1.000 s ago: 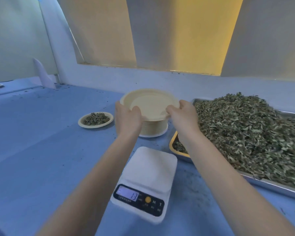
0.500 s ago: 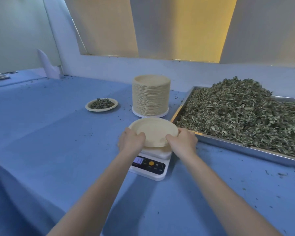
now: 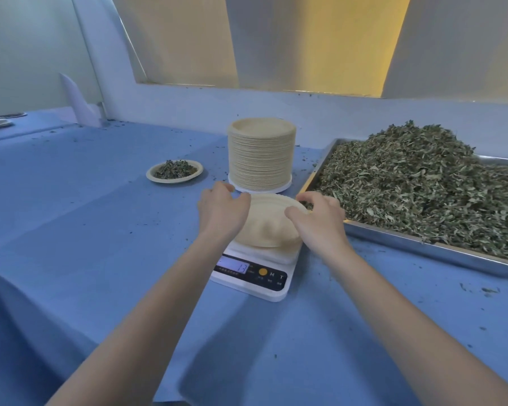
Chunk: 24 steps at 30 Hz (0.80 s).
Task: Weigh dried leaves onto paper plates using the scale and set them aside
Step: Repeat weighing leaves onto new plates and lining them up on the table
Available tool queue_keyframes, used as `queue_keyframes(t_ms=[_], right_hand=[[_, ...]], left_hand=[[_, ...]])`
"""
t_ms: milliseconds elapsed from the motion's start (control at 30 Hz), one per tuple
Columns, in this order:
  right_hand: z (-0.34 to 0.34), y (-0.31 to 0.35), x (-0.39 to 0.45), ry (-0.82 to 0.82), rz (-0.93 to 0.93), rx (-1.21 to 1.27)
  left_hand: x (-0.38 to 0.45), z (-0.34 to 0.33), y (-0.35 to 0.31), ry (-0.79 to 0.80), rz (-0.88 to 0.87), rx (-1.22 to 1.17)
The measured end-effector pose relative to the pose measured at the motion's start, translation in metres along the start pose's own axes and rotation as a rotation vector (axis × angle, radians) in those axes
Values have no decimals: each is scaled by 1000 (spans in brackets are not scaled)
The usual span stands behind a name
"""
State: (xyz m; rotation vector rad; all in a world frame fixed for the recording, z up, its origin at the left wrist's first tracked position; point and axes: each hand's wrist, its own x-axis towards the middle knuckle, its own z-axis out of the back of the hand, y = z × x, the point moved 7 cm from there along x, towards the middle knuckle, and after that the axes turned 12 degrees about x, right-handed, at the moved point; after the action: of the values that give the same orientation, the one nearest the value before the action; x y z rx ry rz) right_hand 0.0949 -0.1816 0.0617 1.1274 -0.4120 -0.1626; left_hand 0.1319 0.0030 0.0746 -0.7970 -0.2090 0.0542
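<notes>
Both hands, left hand [image 3: 222, 210] and right hand [image 3: 320, 219], grip empty plate [image 3: 266, 221] rims atop scale [image 3: 254, 269]; centre it, release gently.

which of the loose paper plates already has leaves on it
The plate of leaves left of the plate stack; the plate on the scale, between both hands, is bare.

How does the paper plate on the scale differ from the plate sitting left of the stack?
The plate on the scale is empty; the plate left of the stack holds a small heap of dried leaves. The first rests on the scale with the left hand and right hand at its rim; the second lies untouched on the blue table. Both look like the same pale round plate.
</notes>
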Motion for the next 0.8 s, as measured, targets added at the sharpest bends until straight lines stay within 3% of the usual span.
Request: queue_keyframes(t_ms=[100, 167, 333, 600, 800], right_hand=[[-2, 6, -4, 59, 42, -12], [-2, 8, -9, 90, 77, -32], [4, 8, -18, 158, 127, -50], [12, -23, -33, 324, 35, -78], [4, -31, -34, 320, 30, -57]], left_hand=[[1, 7, -9, 21, -39, -177], [-2, 2, -11, 152, -39, -266], [-13, -10, -9, 339, -64, -205], [-7, 3, 9, 252, -60, -221], [-4, -1, 21, 196, 0, -249]])
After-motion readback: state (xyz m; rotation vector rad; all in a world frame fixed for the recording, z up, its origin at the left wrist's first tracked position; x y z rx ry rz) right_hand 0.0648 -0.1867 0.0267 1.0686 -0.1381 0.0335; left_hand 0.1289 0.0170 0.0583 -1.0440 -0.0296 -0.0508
